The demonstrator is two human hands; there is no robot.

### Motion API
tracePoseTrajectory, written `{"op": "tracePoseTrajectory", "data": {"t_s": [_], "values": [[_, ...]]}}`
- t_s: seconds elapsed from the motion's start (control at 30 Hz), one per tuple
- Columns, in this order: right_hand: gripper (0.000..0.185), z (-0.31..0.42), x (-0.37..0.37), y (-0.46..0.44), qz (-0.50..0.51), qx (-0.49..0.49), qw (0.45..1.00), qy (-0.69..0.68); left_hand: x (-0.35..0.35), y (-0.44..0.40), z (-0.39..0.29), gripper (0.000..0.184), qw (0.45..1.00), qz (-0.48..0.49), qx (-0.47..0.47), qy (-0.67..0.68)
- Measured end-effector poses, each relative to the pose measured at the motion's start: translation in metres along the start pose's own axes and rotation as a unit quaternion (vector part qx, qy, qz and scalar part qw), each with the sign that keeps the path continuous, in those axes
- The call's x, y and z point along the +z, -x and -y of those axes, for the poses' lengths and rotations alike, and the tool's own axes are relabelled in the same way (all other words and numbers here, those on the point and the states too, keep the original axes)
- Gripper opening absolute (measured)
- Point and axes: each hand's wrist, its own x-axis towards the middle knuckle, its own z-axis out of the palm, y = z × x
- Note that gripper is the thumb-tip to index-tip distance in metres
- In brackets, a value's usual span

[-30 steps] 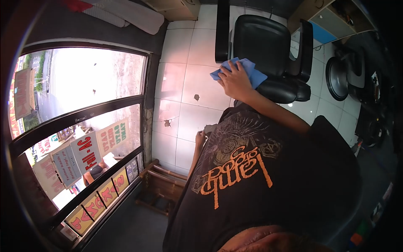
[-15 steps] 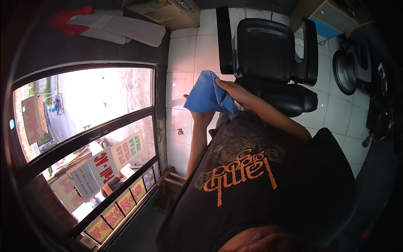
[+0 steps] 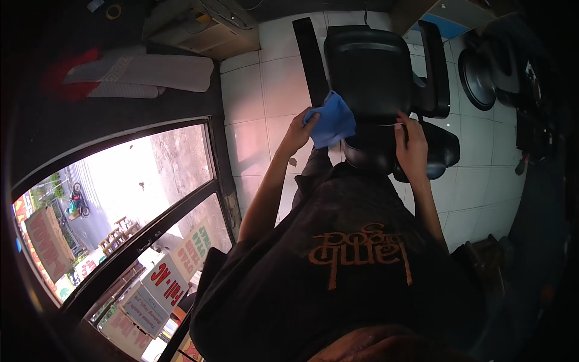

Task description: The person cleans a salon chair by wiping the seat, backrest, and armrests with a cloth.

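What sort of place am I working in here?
Probably a small barbershop or salon, judging by the padded black armchair, what looks like a round chair base, and the shop signs by the glass front.

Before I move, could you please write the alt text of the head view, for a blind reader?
The person's left hand holds a blue cloth at a black padded chair; the right hand, seemingly empty, is over the same chair. White floor tiles lie around it, and glass panes are at lower left.
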Motion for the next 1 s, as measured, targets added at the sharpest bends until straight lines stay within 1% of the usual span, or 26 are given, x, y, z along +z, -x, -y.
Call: {"op": "tracePoseTrajectory", "data": {"t_s": [0.03,0.1,0.13,0.17,0.27,0.3,0.4,0.43,0.47,0.53,0.63,0.67,0.73,0.77,0.8,0.87,0.9,0.97,1.0], "values": [[0.029,-0.007,-0.002,0.006,0.002,0.016,0.999,0.041,0.003,-0.018,0.012,0.035,0.999,0.016,0.032,-0.039],[0.026,-0.016,0.003,0.020,0.012,0.048,0.991,0.121,0.007,-0.045,0.034,0.037,0.990,0.099,0.025,-0.095],[0.025,-0.012,0.007,0.018,0.005,0.045,0.991,0.125,0.007,-0.054,0.043,0.037,0.982,0.141,0.023,-0.125],[0.024,-0.006,0.009,0.017,-0.003,0.046,0.991,0.128,0.009,-0.060,0.052,0.045,0.976,0.183,0.045,-0.111],[0.022,-0.002,0.013,0.015,-0.036,0.078,0.988,0.127,0.012,-0.072,0.053,0.046,0.968,0.224,0.054,-0.099],[0.022,-0.002,0.014,0.016,-0.045,0.093,0.987,0.123,0.009,-0.079,0.054,0.047,0.971,0.209,0.047,-0.109],[0.021,-0.002,0.017,0.016,-0.064,0.115,0.985,0.116,-0.005,-0.101,0.054,0.045,0.990,0.098,0.021,-0.102],[0.021,-0.001,0.017,0.015,-0.064,0.125,0.983,0.115,-0.009,-0.127,0.087,0.044,0.990,0.088,0.047,-0.101],[0.021,0.000,0.017,0.014,-0.062,0.135,0.982,0.114,-0.013,-0.139,0.087,0.044,0.985,0.054,0.049,-0.155],[0.021,0.002,0.018,0.013,-0.062,0.147,0.981,0.109,-0.018,-0.155,0.086,0.045,0.964,-0.019,0.055,-0.261],[0.023,0.001,0.018,0.013,-0.062,0.149,0.981,0.109,-0.014,-0.163,0.091,0.041,0.945,-0.118,0.195,-0.236],[0.024,-0.001,0.018,0.014,-0.060,0.144,0.981,0.111,-0.008,-0.160,0.094,0.043,0.923,-0.170,0.209,-0.276],[0.024,-0.001,0.018,0.013,-0.068,0.145,0.981,0.107,0.007,-0.139,0.076,0.049,0.864,-0.273,0.235,-0.352],[0.023,0.003,0.018,0.010,-0.076,0.151,0.981,0.099,0.011,-0.136,0.090,0.057,0.879,-0.188,0.252,-0.358],[0.022,0.005,0.018,0.010,-0.082,0.157,0.980,0.092,0.016,-0.129,0.096,0.059,0.866,-0.126,0.288,-0.389],[0.021,0.001,0.019,0.011,-0.084,0.138,0.982,0.097,0.026,-0.112,0.102,0.062,0.824,-0.002,0.353,-0.443],[0.021,0.000,0.019,0.010,-0.089,0.128,0.983,0.099,0.029,-0.107,0.103,0.064,0.828,0.009,0.332,-0.451],[0.021,0.002,0.018,0.009,-0.080,0.147,0.981,0.099,0.033,-0.101,0.101,0.067,0.835,0.035,0.291,-0.465],[0.021,0.003,0.016,0.008,-0.076,0.158,0.979,0.101,0.033,-0.105,0.104,0.069,0.826,0.034,0.291,-0.482]]}}
